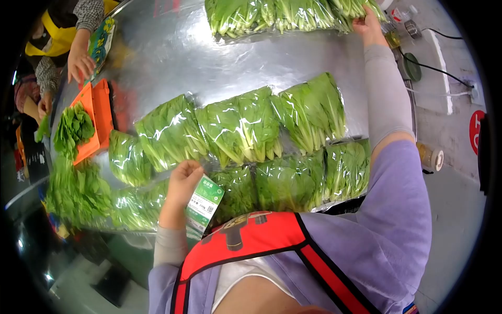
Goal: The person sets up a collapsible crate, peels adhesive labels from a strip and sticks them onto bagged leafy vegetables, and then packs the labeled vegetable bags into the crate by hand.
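Note:
My left hand [183,184] is closed on a strip of green-and-white printed labels [205,199], which hangs down beside my red apron [256,236]. Bagged leafy greens [243,125] lie in a row just beyond that hand, in clear shiny plastic. A nearer row of bagged greens [290,180] runs along the table edge, partly behind the labels. With my right arm stretched far forward, my right hand [369,25] grips the end of a bag of leafy greens [348,7] at the far right; its fingertips are partly hidden by the leaves.
Loose greens [78,191] and an orange scale-like tray [94,120] are at the left of the metal table [157,63]. A co-worker's hand [81,63] reaches in there. Bottles and jars [405,31], cables and a socket [476,91] line the right side.

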The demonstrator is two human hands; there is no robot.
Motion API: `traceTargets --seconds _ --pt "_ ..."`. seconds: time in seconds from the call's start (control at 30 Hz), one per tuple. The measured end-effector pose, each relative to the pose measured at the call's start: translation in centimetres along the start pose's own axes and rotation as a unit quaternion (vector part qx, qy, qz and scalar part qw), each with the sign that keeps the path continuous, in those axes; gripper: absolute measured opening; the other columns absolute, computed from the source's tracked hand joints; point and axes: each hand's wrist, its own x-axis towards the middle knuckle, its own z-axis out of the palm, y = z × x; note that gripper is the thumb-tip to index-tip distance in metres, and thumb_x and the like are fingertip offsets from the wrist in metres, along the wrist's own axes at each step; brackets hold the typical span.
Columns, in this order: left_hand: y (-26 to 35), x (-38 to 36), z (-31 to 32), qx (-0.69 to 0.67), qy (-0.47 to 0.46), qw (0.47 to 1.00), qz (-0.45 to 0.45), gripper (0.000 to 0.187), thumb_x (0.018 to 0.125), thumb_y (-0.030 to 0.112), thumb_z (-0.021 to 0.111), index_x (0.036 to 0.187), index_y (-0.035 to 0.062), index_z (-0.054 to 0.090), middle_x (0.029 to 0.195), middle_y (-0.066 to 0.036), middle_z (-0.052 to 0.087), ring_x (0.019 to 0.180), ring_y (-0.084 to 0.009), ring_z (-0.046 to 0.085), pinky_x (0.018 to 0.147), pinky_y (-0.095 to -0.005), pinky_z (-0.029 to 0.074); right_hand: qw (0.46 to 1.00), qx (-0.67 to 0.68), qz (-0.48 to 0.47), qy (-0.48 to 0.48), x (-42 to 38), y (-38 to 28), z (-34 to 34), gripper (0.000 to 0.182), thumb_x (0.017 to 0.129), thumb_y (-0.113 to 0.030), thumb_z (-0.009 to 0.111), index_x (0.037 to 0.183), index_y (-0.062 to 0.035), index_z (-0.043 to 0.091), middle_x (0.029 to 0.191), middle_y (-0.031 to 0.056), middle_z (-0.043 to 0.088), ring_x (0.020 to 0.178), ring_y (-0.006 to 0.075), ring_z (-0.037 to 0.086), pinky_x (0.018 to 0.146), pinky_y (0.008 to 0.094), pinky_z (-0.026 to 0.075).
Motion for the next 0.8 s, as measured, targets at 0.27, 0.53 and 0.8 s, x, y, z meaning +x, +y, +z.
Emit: traceTargets --seconds 0.27,0.53,0.8 --pt "0.6 0.5 0.7 -0.007 -0.036 0.999 0.001 0.008 0.084 0.005 0.059 0.089 0.0009 0.055 0.071 0.001 0.058 0.06 -0.0031 0.05 0.053 -0.0166 0.039 0.997 -0.073 -0.006 -0.017 -20.8 0.2 -15.6 0.04 0.09 -0.024 0.05 0.123 -0.0038 0.042 0.117 0.0119 0.051 0.103 0.023 0.052 0.082 0.0372 0.045" --pt "0.4 0.6 1.0 0.005 -0.055 0.998 -0.003 0.008 0.084 0.005 0.058 0.089 0.0005 0.054 0.074 0.001 0.059 0.063 -0.0032 0.05 0.054 -0.0167 0.039 0.69 -0.703 -0.172 0.003 -28.6 -4.0 -20.0 0.034 0.083 -0.034 0.06 0.084 0.0006 0.063 0.059 0.0022 0.057 0.055 0.0127 0.054 0.051 0.0269 0.04" --pt "-0.2 -0.1 0.2 -0.004 -0.049 0.999 0.013 0.009 0.086 0.007 0.058 0.092 0.0011 0.054 0.078 -0.005 0.063 0.064 -0.0057 0.054 0.056 -0.0182 0.042 0.97 -0.199 0.109 -0.092 -8.3 8.9 -2.8 0.056 0.083 -0.032 0.062 0.125 -0.0009 0.042 0.12 0.0157 0.049 0.102 0.0253 0.051 0.092 0.0296 0.041"
